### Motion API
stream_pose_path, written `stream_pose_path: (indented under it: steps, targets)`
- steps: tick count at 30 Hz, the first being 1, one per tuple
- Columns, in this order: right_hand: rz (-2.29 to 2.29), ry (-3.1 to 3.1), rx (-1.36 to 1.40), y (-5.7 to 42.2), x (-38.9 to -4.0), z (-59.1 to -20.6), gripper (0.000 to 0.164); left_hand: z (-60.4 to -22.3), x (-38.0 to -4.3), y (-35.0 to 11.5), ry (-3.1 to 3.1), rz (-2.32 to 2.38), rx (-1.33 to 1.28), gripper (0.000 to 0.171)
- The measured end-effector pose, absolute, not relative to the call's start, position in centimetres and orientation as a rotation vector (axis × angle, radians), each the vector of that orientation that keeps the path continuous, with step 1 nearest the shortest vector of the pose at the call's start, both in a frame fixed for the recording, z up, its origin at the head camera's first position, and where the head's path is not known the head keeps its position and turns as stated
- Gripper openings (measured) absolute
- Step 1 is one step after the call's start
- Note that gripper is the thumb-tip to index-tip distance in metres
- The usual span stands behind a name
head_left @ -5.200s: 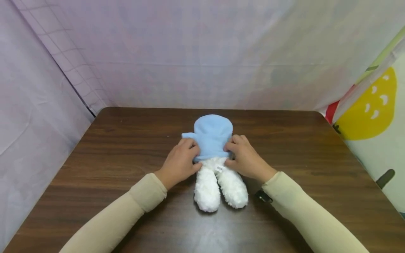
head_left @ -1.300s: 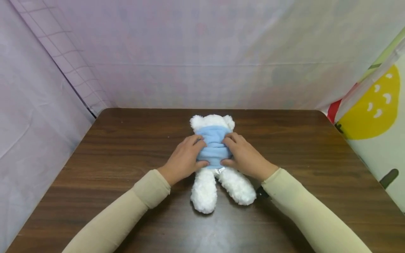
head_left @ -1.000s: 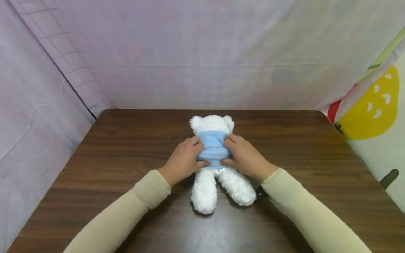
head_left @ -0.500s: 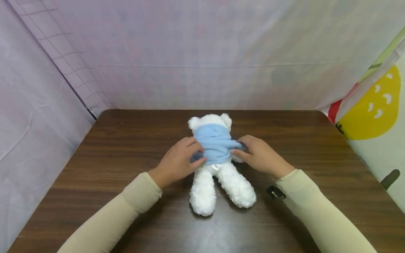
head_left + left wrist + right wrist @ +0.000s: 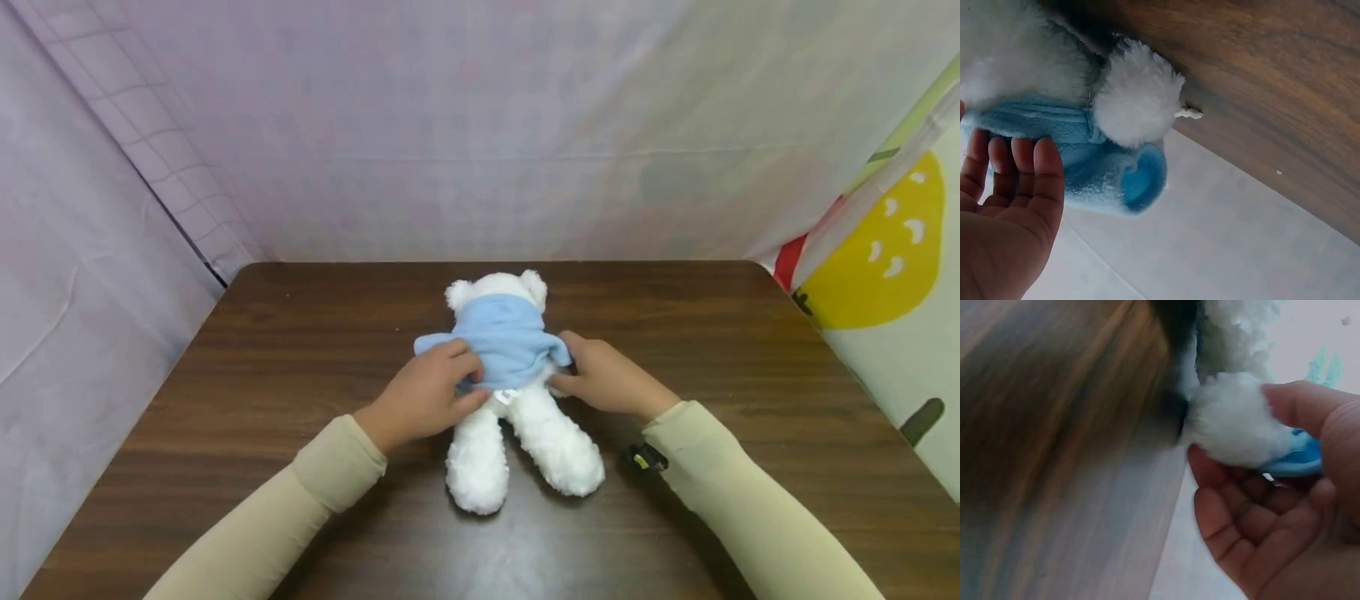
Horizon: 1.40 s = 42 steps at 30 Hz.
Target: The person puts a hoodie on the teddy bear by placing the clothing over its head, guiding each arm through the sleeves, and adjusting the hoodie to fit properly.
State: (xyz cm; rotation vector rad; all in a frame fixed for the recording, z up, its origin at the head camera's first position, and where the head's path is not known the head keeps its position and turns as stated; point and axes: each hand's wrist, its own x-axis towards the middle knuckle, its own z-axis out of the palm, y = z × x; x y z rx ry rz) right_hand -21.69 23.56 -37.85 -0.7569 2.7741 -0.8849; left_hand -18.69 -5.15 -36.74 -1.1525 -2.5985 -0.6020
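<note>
A white plush teddy bear [image 5: 480,471] lies on the table with its legs toward me, no face showing. Around its middle sits a rumpled light blue shirt [image 5: 502,333] with short sleeves spread out. My left hand [image 5: 423,392] grips the shirt's lower left side, fingers curled at the hem. In the left wrist view a fluffy white paw [image 5: 1138,94] is beside the sleeve opening [image 5: 1142,178], outside it. My right hand [image 5: 618,379] is at the right sleeve; in the right wrist view its thumb and fingers hold the other paw [image 5: 1235,419] near the sleeve's blue edge.
The dark wooden table [image 5: 300,333] extends around the bear. A pale curtain [image 5: 480,125] hangs behind its far edge, with another cloth at left. At right is a white cloth printed with a yellow fruit [image 5: 885,258]. A small black device [image 5: 647,457] is on the right wrist.
The shirt first covered the bear's head; it was pulled down until head and ears showed. Both hands then moved outward to the sides, and the sleeves now stick out.
</note>
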Motion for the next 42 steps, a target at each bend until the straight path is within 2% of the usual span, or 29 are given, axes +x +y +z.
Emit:
stream_pose_path:
  steps: [6, 11, 15, 18, 21, 27, 30, 32, 35, 39, 42]
  targets:
    - [-1.106, 2.804, -0.778, 22.8, -20.3, -35.9, 0.017, -36.7, -18.8, -5.6, -2.57, -0.73, -1.012, 0.026]
    - [-1.326, 2.862, -0.894, 22.4, -19.3, -34.3, 0.019, -36.9, -19.1, -5.6, -2.55, -0.979, -0.978, 0.023]
    - [-1.437, 2.931, -1.025, 21.9, -18.7, -32.6, 0.022, -37.1, -19.3, -5.2, -2.67, -1.0, -1.114, 0.012]
    - [-1.378, 3.001, -1.099, 21.4, -18.4, -31.8, 0.026, -36.7, -19.4, -5.1, -2.739, -0.872, -1.29, 0.011]
    - [-1.263, 3.015, -1.09, 20.7, -18.3, -31.9, 0.023, -36.2, -19.3, -5.2, -2.64, -0.874, -1.343, 0.012]
    - [-1.26, 2.809, -1.097, 19.8, -18.2, -33.6, 0.011, -35.5, -18.6, -4.8, -2.349, -1.151, -1.118, 0.007]
    - [-1.305, 2.726, -1.16, 19.7, -18.2, -33.9, 0.006, -35.2, -18.4, -4.6, -2.392, -1.134, -0.981, 0.021]
    - [-1.319, 2.728, -1.124, 19.9, -18.5, -34.1, 0.009, -35.1, -18.3, -4.7, -2.466, -1.099, -0.918, 0.034]
    - [-1.288, 2.806, -0.919, 20.5, -19.4, -35.1, 0.015, -34.9, -18.1, -4.9, -2.592, -1.055, -0.862, 0.05]
    - [-1.11, 2.798, -0.612, 21.7, -20.6, -37.1, 0.031, -34.7, -18.1, -5.6, -2.712, -1.053, -0.819, 0.054]
    - [-1.06, 2.695, -0.566, 22.3, -21.1, -38.2, 0.031, -34.7, -18.2, -6.2, -2.756, -1.04, -0.778, 0.05]
